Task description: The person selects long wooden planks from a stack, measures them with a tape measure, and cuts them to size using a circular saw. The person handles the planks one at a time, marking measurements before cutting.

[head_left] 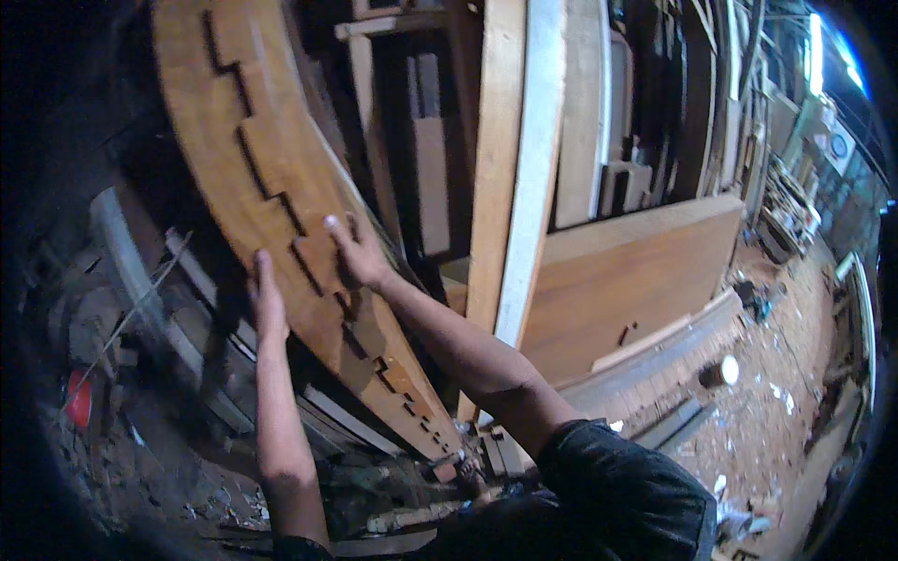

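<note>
A long varnished wooden panel (210,145) stands tilted in front of me, running from the upper left down to the floor near my body. A dark stepped gap zigzags down its length, breaking into short notches near the bottom. My left hand (269,304) grips the panel's left edge, with the thumb pointing up along it and the other fingers mostly hidden behind. On the opposite side, my right hand (360,254) holds the right edge, its thumb and a finger showing over the face.
Two upright planks (510,178) stand just right of the panel. Beyond them a wide brown board (627,290) leans on its long side. A white cup-like container (725,370) lies on the littered dirt floor (767,374). Dark timber pieces (154,290) and a red object (79,400) are at left.
</note>
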Available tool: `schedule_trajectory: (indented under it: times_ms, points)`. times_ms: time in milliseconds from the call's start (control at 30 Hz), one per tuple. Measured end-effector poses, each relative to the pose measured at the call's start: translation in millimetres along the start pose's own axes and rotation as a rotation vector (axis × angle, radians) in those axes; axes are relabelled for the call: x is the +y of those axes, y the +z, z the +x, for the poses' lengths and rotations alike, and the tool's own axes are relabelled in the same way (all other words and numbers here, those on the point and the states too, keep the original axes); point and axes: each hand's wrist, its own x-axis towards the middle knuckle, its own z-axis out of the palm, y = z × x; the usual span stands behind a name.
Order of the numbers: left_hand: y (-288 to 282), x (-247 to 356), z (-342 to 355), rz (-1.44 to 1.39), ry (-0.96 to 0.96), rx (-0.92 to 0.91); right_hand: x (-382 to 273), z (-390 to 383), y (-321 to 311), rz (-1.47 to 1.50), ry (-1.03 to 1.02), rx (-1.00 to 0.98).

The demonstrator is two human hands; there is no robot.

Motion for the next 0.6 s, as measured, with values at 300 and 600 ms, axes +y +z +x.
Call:
schedule_trajectory:
  times_ms: [300,600]
  points:
    - [-82,-119,-179,0.197,-0.041,0.219,7,-123,-49,0.051,-0.190,-0.316]
    - [-23,-94,-268,0.184,-0.011,0.392,0,-219,-90,0.107,-0.223,-0.168]
